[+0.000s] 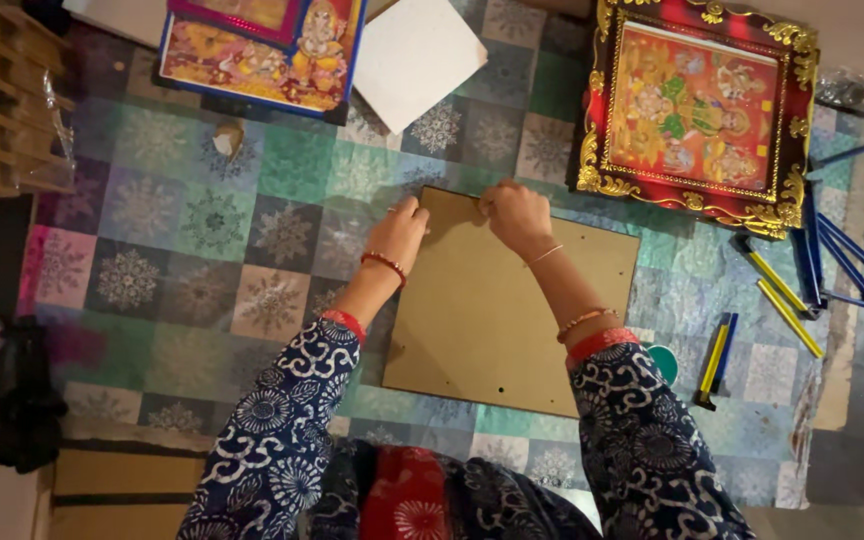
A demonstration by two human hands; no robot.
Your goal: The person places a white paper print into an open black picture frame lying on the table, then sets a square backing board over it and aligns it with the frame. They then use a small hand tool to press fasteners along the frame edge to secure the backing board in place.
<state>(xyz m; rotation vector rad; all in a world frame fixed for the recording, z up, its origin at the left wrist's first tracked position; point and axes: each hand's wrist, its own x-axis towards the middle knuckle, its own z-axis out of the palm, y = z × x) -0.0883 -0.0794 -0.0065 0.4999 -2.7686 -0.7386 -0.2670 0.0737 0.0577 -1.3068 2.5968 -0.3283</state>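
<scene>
The brown backing board (512, 300) is lying flat mid-mat, its far edge pinched by the left hand (399, 232) and right hand (518, 215), fingers curled; seemingly a fitting step, firm fingertip pressure called for next

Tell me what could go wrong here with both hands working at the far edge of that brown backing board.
The left hand and right hand press only the brown board's far edge, so it might slide on the patterned mat. The gold-framed picture lies close beyond the right hand and could get knocked. The yellow and blue tools nearby might catch a sleeve.
</scene>
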